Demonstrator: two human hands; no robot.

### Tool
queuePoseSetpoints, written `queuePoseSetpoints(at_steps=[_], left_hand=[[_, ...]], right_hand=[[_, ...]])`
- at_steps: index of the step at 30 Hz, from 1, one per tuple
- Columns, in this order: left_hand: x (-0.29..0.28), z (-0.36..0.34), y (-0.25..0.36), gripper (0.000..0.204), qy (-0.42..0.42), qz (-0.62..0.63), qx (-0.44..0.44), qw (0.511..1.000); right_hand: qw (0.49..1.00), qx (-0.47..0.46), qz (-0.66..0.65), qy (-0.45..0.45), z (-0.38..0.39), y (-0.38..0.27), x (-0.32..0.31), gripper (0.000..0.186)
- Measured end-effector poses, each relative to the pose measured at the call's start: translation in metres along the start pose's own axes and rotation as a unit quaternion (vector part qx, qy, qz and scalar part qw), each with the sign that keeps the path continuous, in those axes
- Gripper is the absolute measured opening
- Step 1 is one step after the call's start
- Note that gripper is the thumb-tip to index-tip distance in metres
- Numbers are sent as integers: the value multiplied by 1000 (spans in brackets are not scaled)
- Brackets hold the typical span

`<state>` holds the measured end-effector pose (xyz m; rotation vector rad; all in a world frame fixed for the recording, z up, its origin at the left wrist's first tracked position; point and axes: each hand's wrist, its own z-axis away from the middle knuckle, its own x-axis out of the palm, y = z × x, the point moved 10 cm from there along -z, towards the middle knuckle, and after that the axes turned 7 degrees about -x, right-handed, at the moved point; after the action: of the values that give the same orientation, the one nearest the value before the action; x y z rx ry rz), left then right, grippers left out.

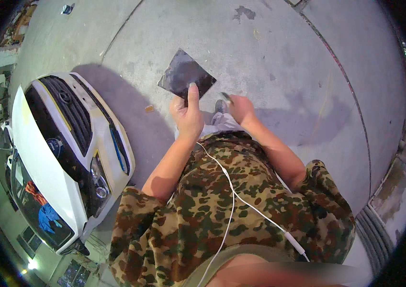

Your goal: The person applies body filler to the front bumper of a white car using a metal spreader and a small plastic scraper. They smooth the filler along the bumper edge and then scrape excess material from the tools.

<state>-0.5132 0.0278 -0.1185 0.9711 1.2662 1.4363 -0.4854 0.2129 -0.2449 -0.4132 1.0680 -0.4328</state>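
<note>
Above the pale grey concrete floor, out in front of the body, a dark, glossy, square flat plate rests in the left hand, one corner pointing away from the person. The left fingers pinch its near corner, thumb flat on the upper face and the others tucked beneath. Just to its right, apart from the plate, the right hand is curled round a slim dark tool; blur hides how each finger sits and what kind of tool it is. The step in hand seems to be holding plate and tool ready together; as a judgement, any next move between them calls for a steady, level left grip and a controlled right wrist.

Near on the left, a white car with yellowish patches on its front end takes up that side and limits room for the left elbow. A white earphone cable hangs loosely down the camouflage-patterned shirt toward the left forearm and could snag. Ridged dark grey tubing lies at lower right, well apart from both hands.
</note>
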Motion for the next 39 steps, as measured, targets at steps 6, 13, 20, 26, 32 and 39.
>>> queuePoseSetpoints(at_steps=[6,13,20,26,32,39], left_hand=[[16,-14,-6,45,-103,278,-129,946],[36,-10,14,46,-184,438,-157,866],[28,-6,20,33,-188,317,-115,922],[18,-6,46,28,-150,57,-2,987],[15,-6,53,29,-143,-18,2,990],[4,-3,48,30,-144,-82,23,986]], right_hand=[[797,67,-569,194,-16,49,-60,25],[670,-80,-711,196,-18,-75,-120,22],[701,-154,-622,313,3,-99,-151,24],[722,-207,-580,315,6,-115,-166,25],[750,-249,-549,270,3,-133,-167,23],[790,-277,-521,169,-2,-151,-155,27]])
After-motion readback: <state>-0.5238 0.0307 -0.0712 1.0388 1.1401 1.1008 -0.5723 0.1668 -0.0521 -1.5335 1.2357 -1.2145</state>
